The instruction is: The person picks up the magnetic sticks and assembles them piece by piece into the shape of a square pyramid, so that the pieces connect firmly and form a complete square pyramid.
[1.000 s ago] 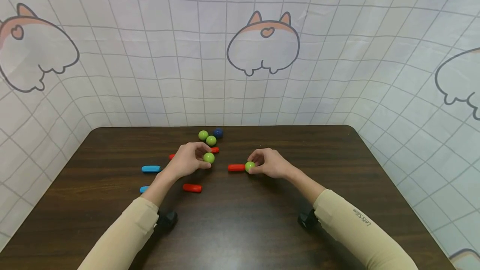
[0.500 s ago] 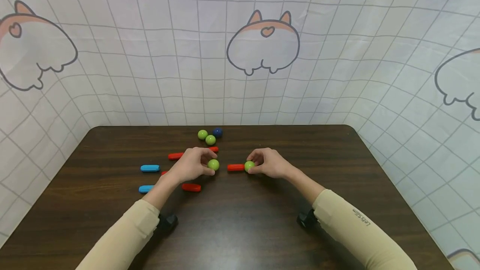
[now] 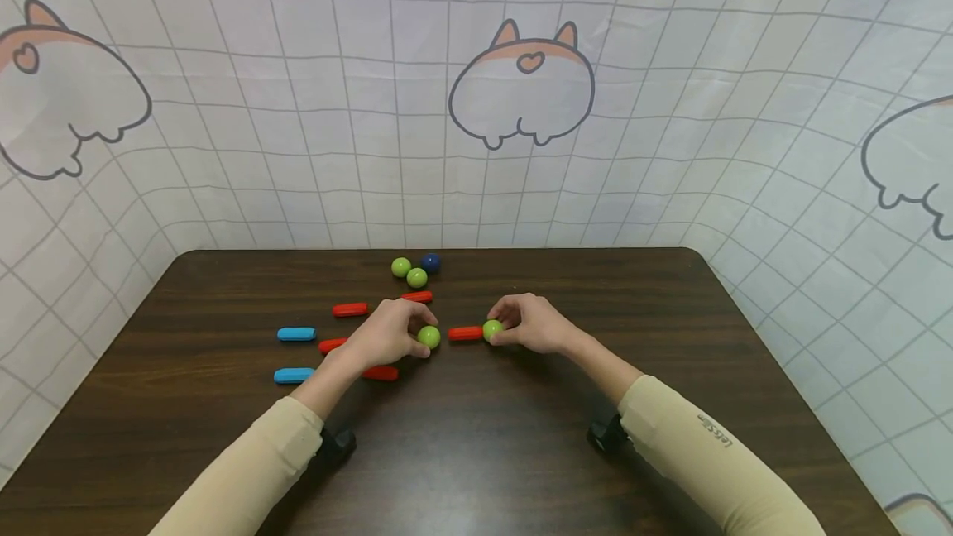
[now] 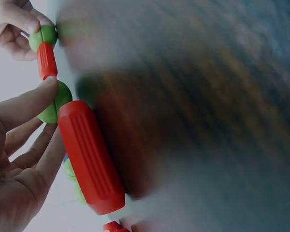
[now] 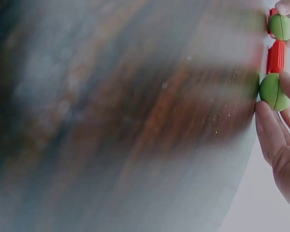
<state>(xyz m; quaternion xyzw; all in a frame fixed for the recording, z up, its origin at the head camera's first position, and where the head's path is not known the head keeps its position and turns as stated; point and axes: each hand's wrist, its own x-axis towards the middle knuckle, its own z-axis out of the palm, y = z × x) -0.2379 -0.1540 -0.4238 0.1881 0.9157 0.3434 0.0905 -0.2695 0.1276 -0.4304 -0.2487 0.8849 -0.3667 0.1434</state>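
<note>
With bent fingers, the left hand is pinching a shiny green ball. The right hand is pinching another green ball against a ridged red stick.

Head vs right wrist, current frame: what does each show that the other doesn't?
Only head: two blue sticks, the dark blue ball, the loose green balls, the sleeves.
Only right wrist: a seam line on each held green ball; none can be made out from the head.
Both: left hand and right hand, each pinching one of those balls, plus the red stick between them.
</note>
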